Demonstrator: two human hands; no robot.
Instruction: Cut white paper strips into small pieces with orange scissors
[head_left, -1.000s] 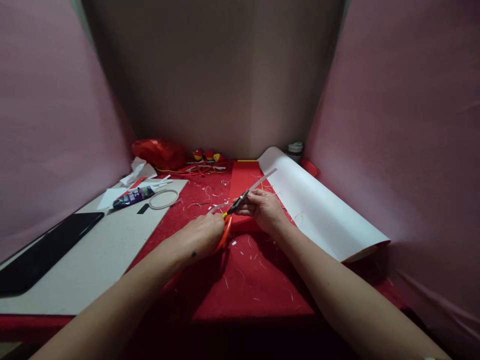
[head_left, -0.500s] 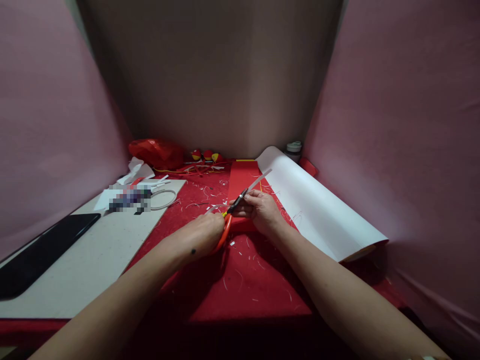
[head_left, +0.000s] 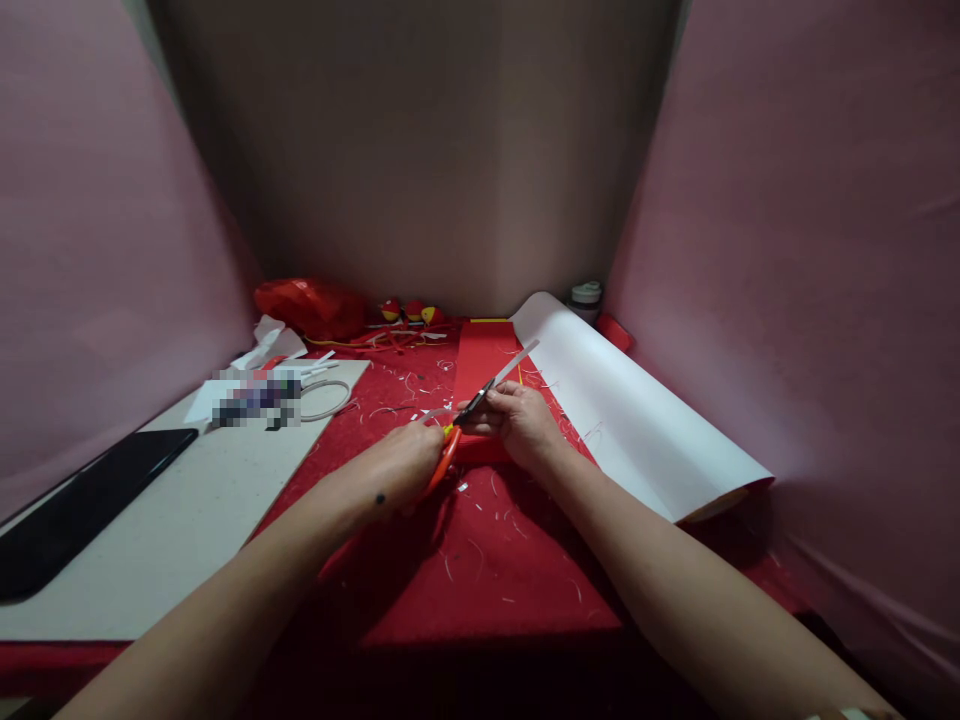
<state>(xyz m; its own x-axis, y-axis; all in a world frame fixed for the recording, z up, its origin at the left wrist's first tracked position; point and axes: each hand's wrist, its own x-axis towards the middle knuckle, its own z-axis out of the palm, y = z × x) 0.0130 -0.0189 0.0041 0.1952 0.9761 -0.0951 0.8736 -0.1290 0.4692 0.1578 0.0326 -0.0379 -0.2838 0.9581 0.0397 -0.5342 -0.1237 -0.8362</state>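
My left hand [head_left: 411, 462] is closed around the orange handles of a pair of scissors [head_left: 448, 458]. The dark blades point up and right, reaching the fingertips of my right hand [head_left: 523, 418]. Between its thumb and index finger my right hand pinches a narrow white strip [head_left: 519, 358], whose free end sticks out up and right past the blades. A curved pale strip [head_left: 433, 413] shows just above my left hand; whether it is the same piece I cannot tell. Beneath both hands lies a red panel [head_left: 484, 350], partly hidden by my right hand.
A large curled white sheet [head_left: 600, 390] lies at right. On the left, a pale board [head_left: 195, 520] bears a black flat object [head_left: 82, 510] and a looped band [head_left: 330, 398]. Thin offcuts litter the red cloth [head_left: 480, 590]. A red bag [head_left: 311, 305] sits at the back.
The whole view has shifted very slightly. My left hand has moved a little left and down with the scissors; my right hand keeps its grip on the strip.
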